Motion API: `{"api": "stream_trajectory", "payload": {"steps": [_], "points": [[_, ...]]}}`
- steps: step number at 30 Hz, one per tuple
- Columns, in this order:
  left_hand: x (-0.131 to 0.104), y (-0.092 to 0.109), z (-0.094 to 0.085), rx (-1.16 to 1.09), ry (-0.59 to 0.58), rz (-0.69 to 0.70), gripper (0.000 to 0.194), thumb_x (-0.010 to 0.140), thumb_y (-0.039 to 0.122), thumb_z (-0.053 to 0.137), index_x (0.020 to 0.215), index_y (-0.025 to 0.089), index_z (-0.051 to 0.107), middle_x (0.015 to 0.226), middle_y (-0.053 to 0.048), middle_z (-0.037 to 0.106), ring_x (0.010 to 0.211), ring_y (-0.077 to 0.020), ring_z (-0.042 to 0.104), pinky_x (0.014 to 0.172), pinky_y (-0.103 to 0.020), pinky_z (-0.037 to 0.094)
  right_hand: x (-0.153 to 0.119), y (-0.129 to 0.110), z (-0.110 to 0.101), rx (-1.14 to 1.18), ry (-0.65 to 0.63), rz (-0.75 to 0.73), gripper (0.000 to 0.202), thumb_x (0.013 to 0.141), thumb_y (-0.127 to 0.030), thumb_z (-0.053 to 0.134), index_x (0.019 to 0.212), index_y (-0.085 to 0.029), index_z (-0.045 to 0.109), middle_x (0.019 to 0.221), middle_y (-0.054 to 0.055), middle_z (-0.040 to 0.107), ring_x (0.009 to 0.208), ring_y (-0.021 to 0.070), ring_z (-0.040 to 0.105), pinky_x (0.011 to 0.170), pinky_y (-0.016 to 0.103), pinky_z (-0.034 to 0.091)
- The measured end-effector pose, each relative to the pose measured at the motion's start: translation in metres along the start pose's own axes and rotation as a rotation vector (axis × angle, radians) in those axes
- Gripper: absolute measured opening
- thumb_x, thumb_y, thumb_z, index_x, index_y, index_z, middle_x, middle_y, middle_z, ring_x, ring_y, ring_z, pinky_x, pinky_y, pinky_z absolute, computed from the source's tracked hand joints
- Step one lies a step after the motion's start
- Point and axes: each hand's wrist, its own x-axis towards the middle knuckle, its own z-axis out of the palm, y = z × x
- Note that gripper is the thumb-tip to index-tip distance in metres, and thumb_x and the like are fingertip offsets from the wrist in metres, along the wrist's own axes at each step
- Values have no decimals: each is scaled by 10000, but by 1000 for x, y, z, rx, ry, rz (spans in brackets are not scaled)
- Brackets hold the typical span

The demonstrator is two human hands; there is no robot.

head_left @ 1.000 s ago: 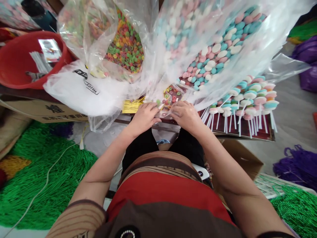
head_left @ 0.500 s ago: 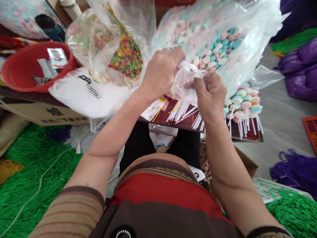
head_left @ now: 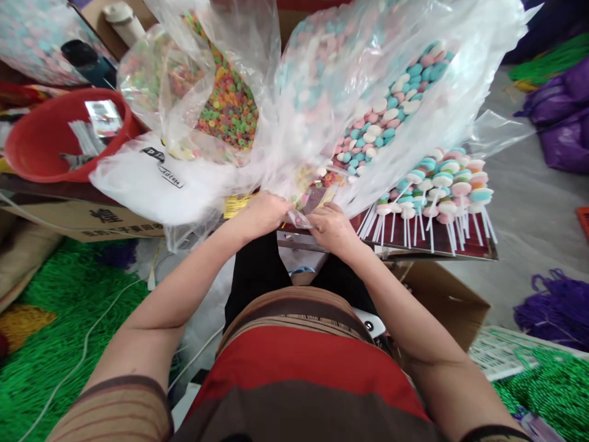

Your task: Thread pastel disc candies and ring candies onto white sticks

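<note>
My left hand (head_left: pixel 271 210) and my right hand (head_left: pixel 332 228) are closed side by side at the table's front edge, fingers pinching a clear plastic bag (head_left: pixel 298 218). Through the film just beyond them show small ring-shaped candies (head_left: pixel 327 179) and something yellowish. Behind my hands a big plastic bag (head_left: pixel 313 110) holds pink, blue and white oval candies (head_left: pixel 375 132); I cannot tell whether the film I grip belongs to it. To the right of my right hand lie candy lollipops (head_left: pixel 444 178) on white sticks, in a cluster.
An open plastic bag (head_left: pixel 257 55) of colourful ring candies (head_left: pixel 230 110) stands at the back. Left are white printed bags (head_left: pixel 138 190) and a red basin (head_left: pixel 41 135) with sticks. A cardboard box (head_left: pixel 442 294) sits below right; green strands (head_left: pixel 92 294) cover the floor at left.
Both hands have come down toward my body and closer together, drawing plastic film to the table's front edge. Film now covers where loose white sticks lay; more lollipops show at right.
</note>
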Motion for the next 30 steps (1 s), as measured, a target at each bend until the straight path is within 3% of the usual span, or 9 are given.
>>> {"api": "stream_trajectory", "payload": {"steps": [3,9,11,13,16,18,21,24,30], "points": [[3,1,-5,-83,-57,94,367,953,193,523,1246,138,736,1246,-159,777,1163,-284,736,1047,-405,543,-3,-4,5,-20,1,24,259,896,-65,544,882,-190,770,875,113,756,886,260,643,998,417,450],[35,10,-29,-451,97,301,521,924,168,469,1398,212,681,1417,-68,722,1300,-204,666,1137,-331,504,1,-17,15,81,5,87,266,955,-124,536,968,-179,796,1175,167,790,1160,335,653,1081,509,460],[53,15,-29,-389,129,238,473,970,167,407,1326,189,716,1390,-90,731,1294,-216,666,1133,-344,501,3,-19,16,92,-19,102,284,944,-105,540,1052,-155,798,1297,174,769,1256,352,635,1126,533,444],[69,14,-26,-223,223,52,447,969,137,409,1290,151,719,1396,-159,707,1286,-277,665,1111,-411,500,4,-19,15,86,-24,124,335,944,-101,548,1187,-133,776,1434,183,710,1357,368,593,1162,553,425],[78,-2,-21,-67,341,-259,462,955,114,437,1351,136,672,1386,-234,684,1244,-357,674,1056,-497,490,5,-21,14,79,-27,142,367,981,-172,578,1312,-137,732,1502,197,665,1424,382,558,1178,582,416],[75,-19,-16,-47,367,-360,445,965,167,486,1375,117,652,1370,-264,681,1239,-389,673,1052,-522,481,3,-23,15,78,-28,128,389,997,-259,619,1353,-134,709,1501,210,663,1443,397,545,1200,615,387],[62,-44,-2,-21,430,-378,481,986,313,536,1398,84,630,1487,-304,598,1376,-447,572,1109,-588,438,0,-27,19,80,-11,115,475,990,-343,666,1409,-120,666,1537,234,628,1487,422,503,1233,670,319],[47,-54,9,-24,512,-335,487,1005,395,498,1397,140,638,1522,-255,597,1468,-437,462,1152,-629,386,-1,-25,22,150,33,113,416,1025,-349,608,1388,-158,679,1522,215,646,1472,392,535,1228,649,347],[42,-15,-5,-36,513,-110,383,1012,238,423,1233,218,736,1415,-135,690,1437,-330,492,1206,-576,355,17,-12,16,183,78,187,438,1027,-150,405,1332,-145,720,1414,200,716,1335,332,649,1121,502,507]]}}
